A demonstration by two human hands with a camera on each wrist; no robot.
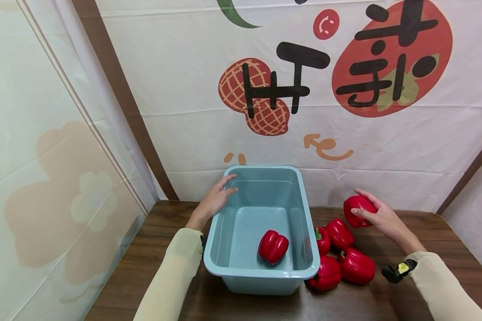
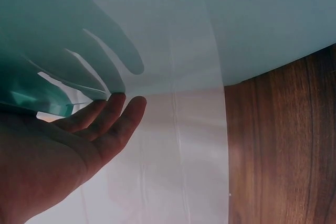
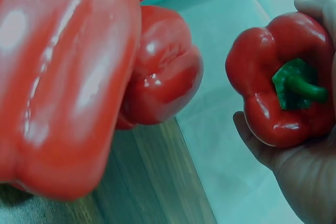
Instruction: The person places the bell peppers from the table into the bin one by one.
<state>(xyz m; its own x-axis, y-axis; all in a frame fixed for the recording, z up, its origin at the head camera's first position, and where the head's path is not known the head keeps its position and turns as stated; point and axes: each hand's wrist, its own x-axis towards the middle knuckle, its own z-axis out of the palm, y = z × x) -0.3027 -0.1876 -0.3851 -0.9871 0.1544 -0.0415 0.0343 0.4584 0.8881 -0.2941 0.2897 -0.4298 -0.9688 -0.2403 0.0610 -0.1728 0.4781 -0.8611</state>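
Note:
My right hand [image 1: 385, 218] holds a red bell pepper [image 1: 358, 210] above the right part of the table. In the right wrist view, that bell pepper [image 3: 283, 82] shows its green stem, with fingers and thumb around its sides. My left hand [image 1: 214, 200] is at the left rim of a light blue plastic tub [image 1: 261, 283]. In the head view its thumb and a finger reach over the rim; in the left wrist view several loosely extended fingers [image 2: 123, 124] lie by the outer wall. One red bell pepper [image 1: 273, 247] lies inside the tub.
Several more red bell peppers [image 1: 357, 266] lie grouped on the wooden table [image 1: 152, 263], against and beside the tub's right side. A white printed cloth [image 1: 184, 111] hangs behind the table, and another cloth panel [image 1: 44, 178] stands at the left.

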